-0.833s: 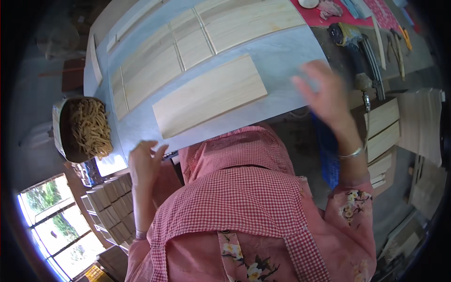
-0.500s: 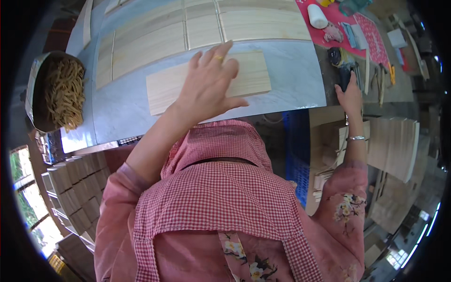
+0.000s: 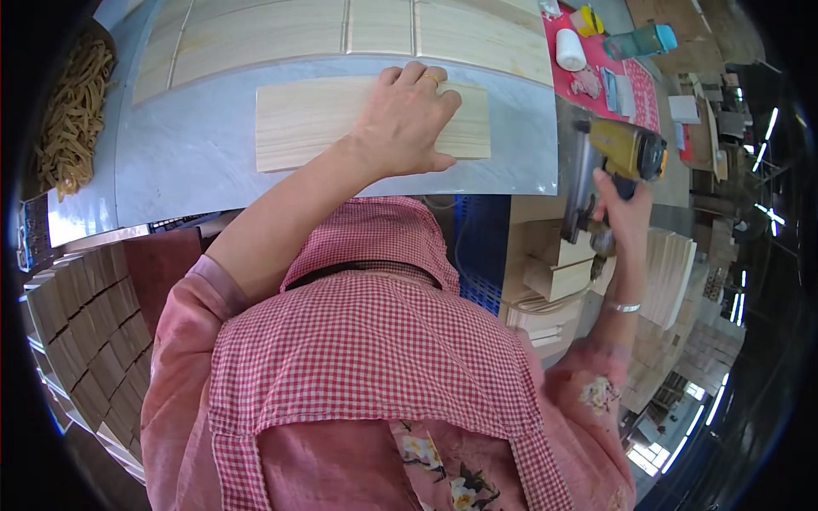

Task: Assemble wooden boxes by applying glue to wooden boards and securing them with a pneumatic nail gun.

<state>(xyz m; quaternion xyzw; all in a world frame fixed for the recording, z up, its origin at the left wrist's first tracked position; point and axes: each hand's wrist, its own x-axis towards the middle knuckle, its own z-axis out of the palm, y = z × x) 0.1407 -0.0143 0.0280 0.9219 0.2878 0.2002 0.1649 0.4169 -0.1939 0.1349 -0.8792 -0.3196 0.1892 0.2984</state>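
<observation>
A short pale wooden board (image 3: 311, 123) lies on the grey marbled tabletop in front of me. My left hand (image 3: 409, 119) spans its right half, fingers curled at the far edge and thumb by the near edge. At the right, beyond the table's corner, my right hand (image 3: 626, 204) is wrapped round the handle of a yellow and black nail gun (image 3: 626, 149), held up in the air. The gun's long magazine points down and toward the near side. Motion blurs its lower end and my wrist a little.
Grooved wooden panels (image 3: 281, 38) lie along the far side of the table (image 3: 196, 162). A bin of tan strips (image 3: 77, 111) stands at the left. On a red cloth at the right are a white spool (image 3: 570, 49) and a teal bottle (image 3: 639, 41). Stacked boards (image 3: 89, 315) stand below left.
My right hand has lifted the nail gun off the side surface and brought it nearer. The left hand has closed over the board, which now lies straighter. The whole view has shifted.
</observation>
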